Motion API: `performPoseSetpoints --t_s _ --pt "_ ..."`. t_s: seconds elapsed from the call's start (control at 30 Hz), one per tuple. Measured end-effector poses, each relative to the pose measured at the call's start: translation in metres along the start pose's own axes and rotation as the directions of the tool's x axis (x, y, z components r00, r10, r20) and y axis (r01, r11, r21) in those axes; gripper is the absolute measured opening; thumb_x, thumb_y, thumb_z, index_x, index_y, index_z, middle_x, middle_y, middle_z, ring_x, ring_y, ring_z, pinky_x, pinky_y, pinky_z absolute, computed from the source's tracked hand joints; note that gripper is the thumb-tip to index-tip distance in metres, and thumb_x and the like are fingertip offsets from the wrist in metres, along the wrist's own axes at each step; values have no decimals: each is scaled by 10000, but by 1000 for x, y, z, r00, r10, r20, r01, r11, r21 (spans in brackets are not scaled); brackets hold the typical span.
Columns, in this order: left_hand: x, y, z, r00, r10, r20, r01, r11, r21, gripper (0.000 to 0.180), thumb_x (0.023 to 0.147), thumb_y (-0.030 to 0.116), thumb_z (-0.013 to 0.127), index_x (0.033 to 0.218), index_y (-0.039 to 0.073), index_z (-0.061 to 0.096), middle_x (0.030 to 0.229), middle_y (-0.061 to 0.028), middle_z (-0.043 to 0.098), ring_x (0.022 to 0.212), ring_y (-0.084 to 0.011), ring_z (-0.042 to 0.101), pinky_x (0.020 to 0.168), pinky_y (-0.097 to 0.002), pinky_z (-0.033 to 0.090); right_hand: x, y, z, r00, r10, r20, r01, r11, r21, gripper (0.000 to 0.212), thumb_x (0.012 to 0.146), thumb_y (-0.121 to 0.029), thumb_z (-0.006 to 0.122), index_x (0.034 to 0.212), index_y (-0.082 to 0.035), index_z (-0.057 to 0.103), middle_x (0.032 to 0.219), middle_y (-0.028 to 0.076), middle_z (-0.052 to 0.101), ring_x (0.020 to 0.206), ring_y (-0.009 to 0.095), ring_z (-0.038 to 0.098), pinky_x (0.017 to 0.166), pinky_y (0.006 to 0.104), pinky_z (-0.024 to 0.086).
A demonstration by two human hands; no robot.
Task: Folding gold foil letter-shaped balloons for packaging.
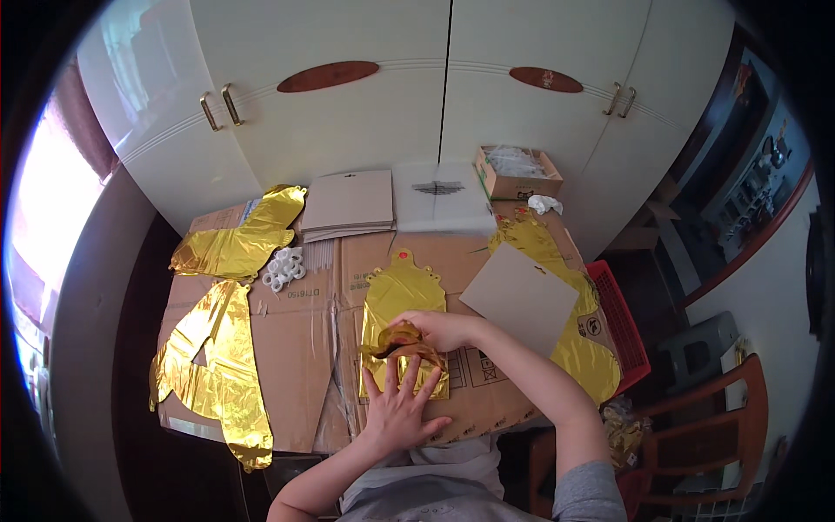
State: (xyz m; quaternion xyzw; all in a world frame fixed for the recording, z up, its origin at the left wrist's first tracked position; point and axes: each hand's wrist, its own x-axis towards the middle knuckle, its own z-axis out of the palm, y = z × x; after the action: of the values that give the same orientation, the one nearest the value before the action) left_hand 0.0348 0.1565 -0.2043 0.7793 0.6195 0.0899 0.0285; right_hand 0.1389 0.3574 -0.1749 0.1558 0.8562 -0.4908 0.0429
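Observation:
A flat gold foil balloon [403, 296] lies on the cardboard in front of me, its scalloped far end bearing a small tab with a red spot. Its near part is folded and bunched up. My right hand [437, 331] comes in from the right and grips the bunched foil, though some of its fingertips are hidden by the folds. My left hand [402, 409] presses on the near end of the balloon with its fingers spread. Right of my right forearm, a grey-beige card [520, 296] rests at a slant over more gold foil [584, 352].
More gold foil balloons [235, 244] lie at the left, one [233, 348] overhanging the near edge. White rings [283, 268] sit near a stack of cards [348, 200]. A small box [519, 174] holds clear plastic at the back; a red basket [617, 322] stands right. White cabinets [348, 130] rise behind.

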Motion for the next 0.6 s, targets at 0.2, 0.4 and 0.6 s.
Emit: performPoseSetpoints --t_s 0.2,0.4,0.6 --pt "1 0 0 1000 7 9 -7 1000 -5 867 787 758 502 1473 236 409 1518 -223 311 1367 -519 254 1007 -778 125 3 -15 -2 976 91 198 -160 916 368 454 936 -129 600 1369 -81 474 1358 89 512 1206 195 513 1001 307 424" --pt "2 1 -1 1000 17 1 -17 1000 2 871 789 753 506 1482 237 396 1537 -226 280 1395 -532 203 1008 -782 118 18 -10 -16 968 43 246 -27 997 -67 356 906 -117 585 1259 -78 553 1255 110 594 1185 216 535 935 325 452" --pt "1 1 -1 1000 17 12 -17 1000 12 878 789 755 506 1489 239 383 1542 -224 273 1404 -534 188 1007 -784 119 26 16 -25 973 207 100 -110 803 -586 348 837 -216 632 1159 -85 615 1173 191 590 1108 397 542 939 399 450"
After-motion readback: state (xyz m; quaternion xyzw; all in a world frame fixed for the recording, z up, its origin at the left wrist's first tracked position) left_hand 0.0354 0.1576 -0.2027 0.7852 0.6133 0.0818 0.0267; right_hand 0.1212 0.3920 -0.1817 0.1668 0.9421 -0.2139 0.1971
